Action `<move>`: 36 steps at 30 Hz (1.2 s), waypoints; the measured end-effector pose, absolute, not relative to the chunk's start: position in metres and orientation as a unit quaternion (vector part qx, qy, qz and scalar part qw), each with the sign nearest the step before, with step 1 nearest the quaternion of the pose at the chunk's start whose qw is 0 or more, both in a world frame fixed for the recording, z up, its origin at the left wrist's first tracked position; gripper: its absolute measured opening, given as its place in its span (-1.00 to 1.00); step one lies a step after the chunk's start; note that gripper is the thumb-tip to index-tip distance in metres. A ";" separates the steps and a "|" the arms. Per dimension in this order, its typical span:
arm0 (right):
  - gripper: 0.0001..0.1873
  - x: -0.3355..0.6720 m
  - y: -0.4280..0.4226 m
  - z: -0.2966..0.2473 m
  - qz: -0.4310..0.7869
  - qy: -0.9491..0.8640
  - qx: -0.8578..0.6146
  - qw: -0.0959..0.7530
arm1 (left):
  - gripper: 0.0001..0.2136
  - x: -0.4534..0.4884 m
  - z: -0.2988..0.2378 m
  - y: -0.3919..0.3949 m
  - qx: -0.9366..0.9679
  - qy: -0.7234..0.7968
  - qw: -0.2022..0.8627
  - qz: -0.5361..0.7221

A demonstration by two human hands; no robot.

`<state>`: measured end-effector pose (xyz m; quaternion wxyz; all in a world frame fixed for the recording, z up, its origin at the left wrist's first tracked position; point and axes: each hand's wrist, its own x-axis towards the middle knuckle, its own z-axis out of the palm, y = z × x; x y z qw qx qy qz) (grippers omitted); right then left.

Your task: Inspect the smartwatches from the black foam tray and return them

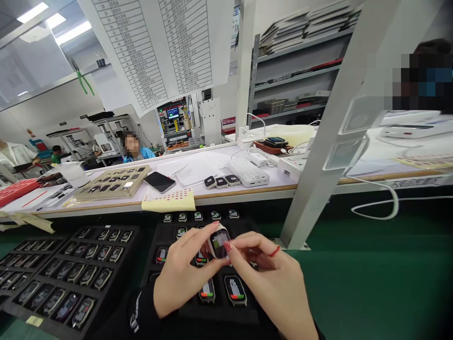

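A smartwatch [219, 243] with a pale case and a lit screen is held up between my hands. My left hand [187, 264] grips its edges between thumb and fingers. At the watch's lower right side, the thumb and fingertips of my right hand [264, 269] are pinched together against it; whether they hold anything else cannot be made out. Just below lies a black foam tray [187, 309] with rows of similar watches, some showing red and green on their screens. One lit watch [235, 290] sits in its slot near my right wrist. My hands hide part of the tray.
More black trays of watches [76, 271] stand to the left. On the bench ahead are a phone [159, 182], a beige watch tray [113, 182], three small watches [222, 182] and a white power strip [247, 171]. A metal post [318, 189] rises at right; co-workers sit beyond.
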<state>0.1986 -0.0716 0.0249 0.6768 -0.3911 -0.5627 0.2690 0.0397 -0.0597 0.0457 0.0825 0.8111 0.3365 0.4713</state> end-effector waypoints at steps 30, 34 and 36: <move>-0.58 0.225 -0.071 0.024 0.483 -0.654 -0.253 0.524 | -0.41 0.031 0.049 -0.061 0.847 0.307 0.118 0.417; -0.60 0.222 -0.070 0.021 0.474 -0.640 -0.292 0.530 | -0.42 0.033 0.047 -0.060 0.849 0.305 0.107 0.417; -0.60 0.220 -0.069 0.020 0.467 -0.633 -0.309 0.534 | -0.42 0.033 0.045 -0.060 0.848 0.313 0.106 0.415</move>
